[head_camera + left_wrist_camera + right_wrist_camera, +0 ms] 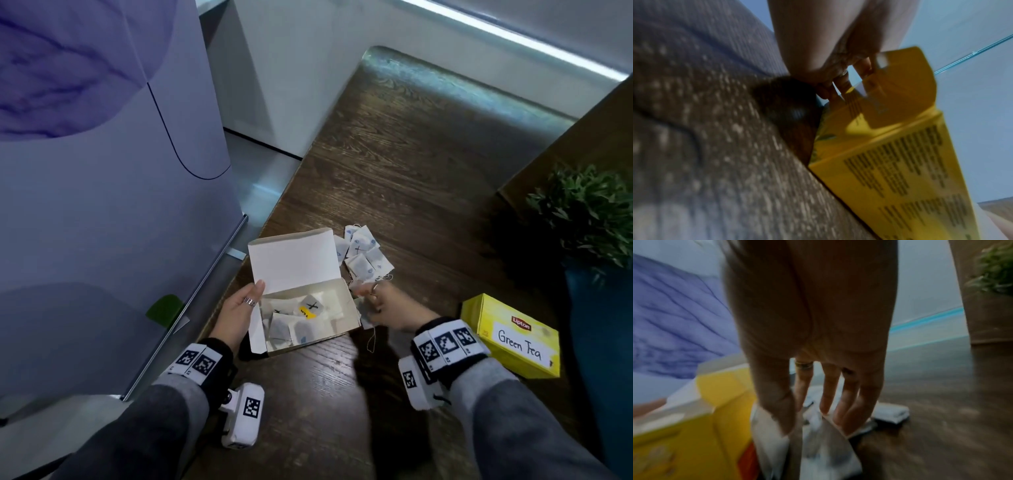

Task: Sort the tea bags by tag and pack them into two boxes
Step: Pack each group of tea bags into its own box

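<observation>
An open tea box (294, 260), yellow outside (890, 162), lies on the wooden table with its lid raised. Several tea bags (284, 329) lie inside, one with a yellow tag marked X (310, 306). My left hand (239, 308) holds the box's left end, thumb along the edge and fingers (840, 84) at the flap. My right hand (373, 301) is just right of the box (715, 402) and pinches a few white tea bags (824, 451) between thumb and fingers. A loose pile of tea bags (363, 253) lies behind it. A closed yellow box labelled Green Tea (510, 335) sits at the right.
The dark wooden table (394, 154) stretches away ahead. A green potted plant (589, 212) stands at the right edge, behind the Green Tea box. A large pale purple panel (102, 171) stands left of the table.
</observation>
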Available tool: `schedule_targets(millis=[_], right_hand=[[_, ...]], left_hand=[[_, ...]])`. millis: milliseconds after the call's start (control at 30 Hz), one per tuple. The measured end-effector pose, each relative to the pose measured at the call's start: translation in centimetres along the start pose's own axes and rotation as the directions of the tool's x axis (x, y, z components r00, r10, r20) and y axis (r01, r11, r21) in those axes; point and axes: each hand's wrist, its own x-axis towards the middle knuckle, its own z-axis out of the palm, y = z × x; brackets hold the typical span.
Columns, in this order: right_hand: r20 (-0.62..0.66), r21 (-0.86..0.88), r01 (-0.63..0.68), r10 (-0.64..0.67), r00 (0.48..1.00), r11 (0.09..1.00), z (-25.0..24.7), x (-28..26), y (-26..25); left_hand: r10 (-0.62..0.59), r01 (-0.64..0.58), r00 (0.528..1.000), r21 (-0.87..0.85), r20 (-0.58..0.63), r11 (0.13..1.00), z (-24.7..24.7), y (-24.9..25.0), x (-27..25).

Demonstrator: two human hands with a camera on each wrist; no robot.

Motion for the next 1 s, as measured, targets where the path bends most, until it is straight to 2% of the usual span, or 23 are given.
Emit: schedule_targets(millis=[33,67,233,333,367,400,467,500,533,567,633,667,700,767,800,833,867,933,967,1000], right_hand=[[0.074,-0.006,0.008,-0.007,0.997,1.0,0.6,0.0,0.3],[0.08,0.007,0.018,-0.018,0.997,1.0,1.2,0.0,0.3],[-0.159,0.004,0.128,-0.126,0.979,0.992,1.1,-1.2,-0.6],[-0.305,0.08,0.141,-0.11,0.946,0.987,0.1,-2.7,-1.8],[-0.39,0.056,0.136,-0.104,0.915,0.989,-0.1,-3.2,-2.4],[-0.497,-0.003,0.151,-0.133,0.857,0.988,-0.3,-3.8,-3.3],[-0.655,-0.177,0.271,-0.319,0.685,0.946,0.0,-4.5,-4.9],[-0.664,-0.281,0.35,-0.444,0.601,0.894,0.6,-4.5,-5.7],[-0.636,-0.388,0.397,-0.553,0.538,0.832,1.4,-4.4,-6.4],[-0.584,-0.487,0.408,-0.636,0.505,0.772,2.3,-4.1,-7.0],[-0.469,-0.659,0.348,-0.726,0.504,0.667,3.9,-3.0,-7.5],[-0.417,-0.721,0.305,-0.741,0.526,0.622,4.4,-2.4,-7.4],[-0.374,-0.763,0.262,-0.735,0.566,0.591,4.9,-1.8,-7.1],[-0.314,-0.794,0.19,-0.657,0.685,0.577,5.2,-1.2,-6.7],[-0.31,-0.783,0.171,-0.614,0.726,0.598,5.1,-1.2,-6.6],[-0.328,-0.754,0.172,-0.59,0.737,0.634,4.8,-1.3,-6.5],[-0.376,-0.704,0.188,-0.585,0.719,0.684,4.2,-1.7,-6.5],[-0.531,-0.554,0.226,-0.549,0.646,0.801,2.5,-2.4,-6.3],[-0.619,-0.454,0.218,-0.482,0.619,0.864,1.4,-2.5,-5.8],[-0.686,-0.348,0.182,-0.382,0.619,0.92,0.3,-2.4,-5.0]], left_hand=[[0.0,0.0,1.0,0.003,0.005,1.0,0.0,0.0,0.0],[0.001,-0.001,1.0,0.003,0.008,1.0,0.0,0.0,0.0],[-0.005,0.005,1.0,0.012,0.004,1.0,-0.1,-0.1,0.2],[-0.009,0.009,1.0,0.009,0.009,1.0,-0.2,-0.2,0.2],[-0.011,0.011,1.0,0.008,0.013,1.0,-0.2,-0.1,0.2],[-0.012,0.011,1.0,0.007,0.016,1.0,-0.2,-0.1,0.1],[-0.01,0.01,1.0,0.01,0.015,1.0,-0.2,-0.1,0.1],[-0.007,0.007,1.0,0.011,0.011,1.0,-0.2,-0.1,0.1],[-0.004,0.004,1.0,0.01,0.006,1.0,-0.2,-0.1,0.2],[-0.005,0.005,1.0,0.008,0.002,1.0,-0.2,-0.1,0.2],[-0.01,0.01,1.0,0.011,-0.002,1.0,-0.2,-0.2,0.2],[-0.012,0.012,1.0,0.012,0.0,1.0,-0.2,-0.1,0.2],[-0.012,0.012,1.0,0.012,0.003,1.0,-0.2,-0.1,0.2],[-0.012,0.012,1.0,0.005,0.006,1.0,-0.2,-0.1,0.2],[-0.013,0.013,1.0,0.001,0.006,1.0,-0.2,-0.1,0.1],[-0.014,0.014,1.0,-0.002,0.006,1.0,-0.2,-0.1,0.1],[-0.014,0.014,1.0,-0.005,0.006,1.0,-0.2,-0.1,0.2],[-0.013,0.013,1.0,-0.008,0.008,1.0,-0.2,-0.2,0.2],[-0.01,0.01,1.0,-0.009,0.009,1.0,-0.2,-0.2,0.2],[-0.007,0.007,1.0,-0.01,0.009,1.0,-0.1,-0.2,0.2]])
